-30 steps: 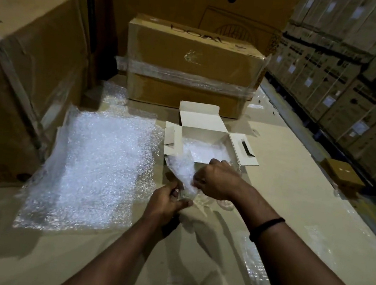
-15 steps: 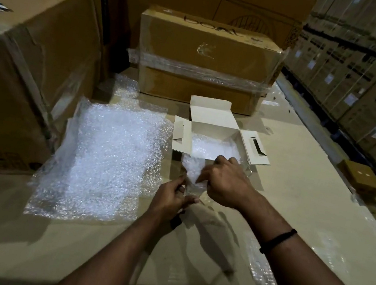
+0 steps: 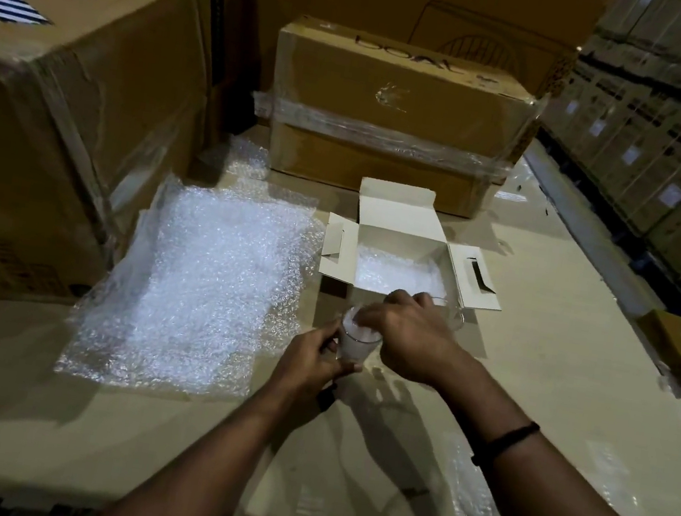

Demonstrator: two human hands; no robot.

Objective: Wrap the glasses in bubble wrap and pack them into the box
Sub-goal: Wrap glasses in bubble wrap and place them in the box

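Fingers of the right hand press bubble wrap into a glass.

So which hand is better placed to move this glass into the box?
Probably left. The left hand grips the glass; the right hand only touches the bubble wrap in its mouth.

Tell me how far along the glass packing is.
Done: the white box already holds bubble wrap. In hand: the left hand holds a glass while the right hand tucks a wad of wrap into it. Left: wrapping its outside and the second glass by the box, using the big sheet, then boxing both.
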